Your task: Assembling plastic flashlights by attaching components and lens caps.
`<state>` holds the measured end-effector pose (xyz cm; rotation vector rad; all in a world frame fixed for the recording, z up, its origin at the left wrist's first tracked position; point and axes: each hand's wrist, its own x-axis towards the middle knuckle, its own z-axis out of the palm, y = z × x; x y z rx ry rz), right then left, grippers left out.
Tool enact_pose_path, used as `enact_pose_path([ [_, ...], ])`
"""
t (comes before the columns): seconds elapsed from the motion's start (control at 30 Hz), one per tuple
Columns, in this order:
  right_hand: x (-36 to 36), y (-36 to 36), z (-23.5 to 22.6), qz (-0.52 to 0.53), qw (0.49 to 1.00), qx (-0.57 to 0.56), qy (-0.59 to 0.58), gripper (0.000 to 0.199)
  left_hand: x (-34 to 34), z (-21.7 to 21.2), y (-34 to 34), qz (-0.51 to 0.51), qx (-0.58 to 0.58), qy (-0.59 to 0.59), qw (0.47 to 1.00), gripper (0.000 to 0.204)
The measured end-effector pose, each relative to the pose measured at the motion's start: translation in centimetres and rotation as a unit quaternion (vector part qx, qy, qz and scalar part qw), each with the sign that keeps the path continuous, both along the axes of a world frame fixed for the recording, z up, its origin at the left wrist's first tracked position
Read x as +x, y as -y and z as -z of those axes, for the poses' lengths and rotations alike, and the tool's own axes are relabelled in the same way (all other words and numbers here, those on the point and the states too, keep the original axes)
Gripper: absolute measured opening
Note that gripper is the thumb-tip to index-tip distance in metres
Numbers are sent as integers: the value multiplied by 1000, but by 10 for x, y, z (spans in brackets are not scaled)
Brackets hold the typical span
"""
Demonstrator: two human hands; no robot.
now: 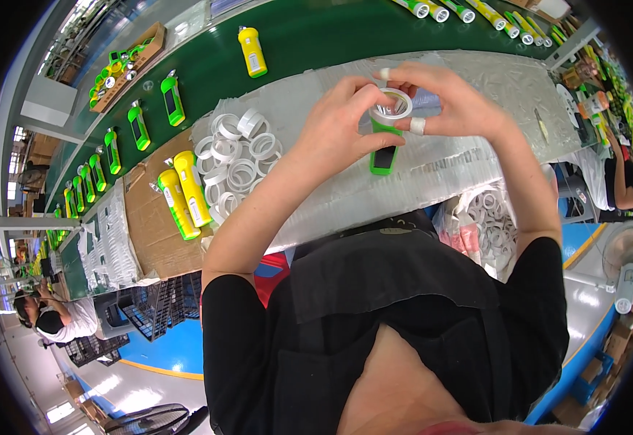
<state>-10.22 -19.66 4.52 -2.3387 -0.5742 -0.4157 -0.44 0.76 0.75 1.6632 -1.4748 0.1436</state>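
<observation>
In front of me a green flashlight (382, 161) with a dark panel on its side stands tilted, its head end up. A white ring (392, 117) sits around that head, with the shiny reflector inside it. My left hand (344, 119) grips the flashlight from the left, thumb across its neck and fingers curled by the rim. From the right, my right hand (455, 101) pinches the white ring between thumb and fingers; white tape wraps its thumb and a fingertip. A heap of loose white rings (242, 172) lies left of my left forearm.
Two yellow-green flashlights (192, 190) lie on cardboard beside the heap. Across the green conveyor belt (211, 54) are more flashlights, with several at the far right. A bag of white rings (492, 225) hangs below the table edge. Co-workers sit at far left (59, 319) and right (623, 177).
</observation>
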Motion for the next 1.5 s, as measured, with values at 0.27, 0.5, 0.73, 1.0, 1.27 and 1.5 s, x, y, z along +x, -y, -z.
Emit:
enact_pose_path([
  [0.27,6,-1,-44,-42,969,-191,-151,35,-9,7,14,33,12,-76,997,37],
  [0.5,5,-14,-35,164,928,-239,-236,42,-8,9,20,22,10,-52,998,37],
  [0.73,1,1,-19,149,966,-194,-82,53,-7,11,24,25,-20,-62,998,35],
  [1.0,1,-24,-52,243,888,-276,-277,40,-7,11,23,11,0,-41,999,36],
  [1.27,5,-26,-40,286,862,-307,-283,45,-7,12,25,-4,9,-35,999,37],
  [1.5,1,-23,-38,241,912,-281,-177,51,-9,16,26,10,-40,-18,999,36],
])
